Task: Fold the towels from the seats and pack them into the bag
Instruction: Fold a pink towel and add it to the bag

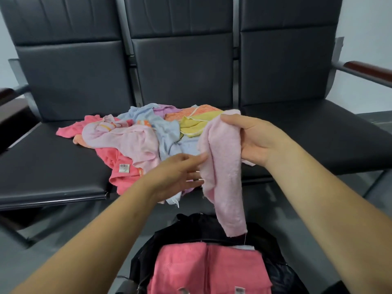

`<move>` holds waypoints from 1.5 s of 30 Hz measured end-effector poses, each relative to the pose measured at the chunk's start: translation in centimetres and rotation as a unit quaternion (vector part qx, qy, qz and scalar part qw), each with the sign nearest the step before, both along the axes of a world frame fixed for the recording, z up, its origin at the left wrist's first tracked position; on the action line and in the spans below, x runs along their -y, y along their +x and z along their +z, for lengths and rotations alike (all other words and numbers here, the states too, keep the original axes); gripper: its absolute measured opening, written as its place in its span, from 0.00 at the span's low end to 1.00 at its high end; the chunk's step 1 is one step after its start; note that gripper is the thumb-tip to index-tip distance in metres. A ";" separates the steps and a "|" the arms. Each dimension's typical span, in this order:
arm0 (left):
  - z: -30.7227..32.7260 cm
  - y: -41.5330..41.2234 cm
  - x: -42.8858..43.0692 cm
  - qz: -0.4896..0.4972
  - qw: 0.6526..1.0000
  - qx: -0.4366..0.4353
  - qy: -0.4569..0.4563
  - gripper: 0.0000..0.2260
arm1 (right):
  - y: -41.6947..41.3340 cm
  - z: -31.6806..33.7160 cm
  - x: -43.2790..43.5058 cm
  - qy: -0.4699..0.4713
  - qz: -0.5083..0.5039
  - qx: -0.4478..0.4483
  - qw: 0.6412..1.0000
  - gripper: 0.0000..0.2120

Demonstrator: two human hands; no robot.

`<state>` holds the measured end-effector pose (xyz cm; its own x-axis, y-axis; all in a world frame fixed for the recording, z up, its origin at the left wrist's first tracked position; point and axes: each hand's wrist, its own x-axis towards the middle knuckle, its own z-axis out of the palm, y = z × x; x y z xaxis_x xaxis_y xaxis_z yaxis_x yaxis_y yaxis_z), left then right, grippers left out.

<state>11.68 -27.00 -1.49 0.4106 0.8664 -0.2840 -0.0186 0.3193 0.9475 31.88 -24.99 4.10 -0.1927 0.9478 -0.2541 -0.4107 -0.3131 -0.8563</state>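
Black padded seats (53, 166) carry a heap of towels (137, 134). The right hand (254, 141) holds a pale pink towel (222, 177) in its grip, hanging over the black bag (191, 234) — coral towels (212, 268) lie folded inside. The left hand (180, 175), grip wide and fingers straight, touches the hanging towel's edge.

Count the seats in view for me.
3. Left seat, towels spilling onto it; middle seat, cushion mostly hidden under the towels; right seat, behind the right hand holding a pink towel.
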 end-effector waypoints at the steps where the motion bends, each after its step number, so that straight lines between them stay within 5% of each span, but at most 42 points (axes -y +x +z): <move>1: -0.3 0.5 0.3 0.011 1.000 -0.007 -0.012 0.24 | 0.0 0.0 0.0 0.002 -0.007 -0.007 1.000 0.20; 3: -0.6 0.9 0.4 0.018 1.000 -0.013 0.003 0.26 | 0.4 0.0 -0.1 0.009 -0.016 -0.022 1.000 0.20; 7: 0.0 0.5 0.7 0.020 0.993 -0.057 0.098 0.13 | 1.7 -0.5 -0.2 -0.001 -0.022 0.006 1.000 0.20; 15: 2.8 -0.2 1.3 0.164 0.978 0.126 0.015 0.11 | 3.8 -1.4 0.3 -0.041 -0.003 0.160 0.986 0.19; 20: 4.0 -0.5 1.6 0.184 0.950 0.249 -0.035 0.20 | 4.0 -1.0 1.3 -0.010 0.037 -0.095 0.995 0.25; 23: 4.5 -0.9 1.5 0.170 0.947 0.271 -0.014 0.13 | 2.9 -1.3 2.0 0.021 0.096 -0.071 0.993 0.23; 30: 4.8 -3.4 0.8 0.161 0.963 0.036 0.214 0.08 | 2.5 -0.9 1.2 0.085 -0.026 0.052 0.995 0.10; 34: 4.4 -4.2 0.6 0.189 0.876 -0.262 0.359 0.19 | 2.6 -0.6 1.0 0.114 -0.057 0.199 0.972 0.06; 36: 4.3 -3.6 1.0 0.202 0.893 -0.231 0.330 0.21 | 2.4 -0.4 1.0 0.097 -0.047 0.198 0.974 0.05; 41: 5.0 -3.0 1.3 0.175 0.971 0.030 0.163 0.09 | 3.4 0.0 1.2 0.027 0.048 -0.071 0.996 0.24; 45: 4.7 -3.6 1.1 0.148 0.969 0.017 0.199 0.07 | 3.3 -0.6 1.2 0.083 0.068 0.058 0.993 0.15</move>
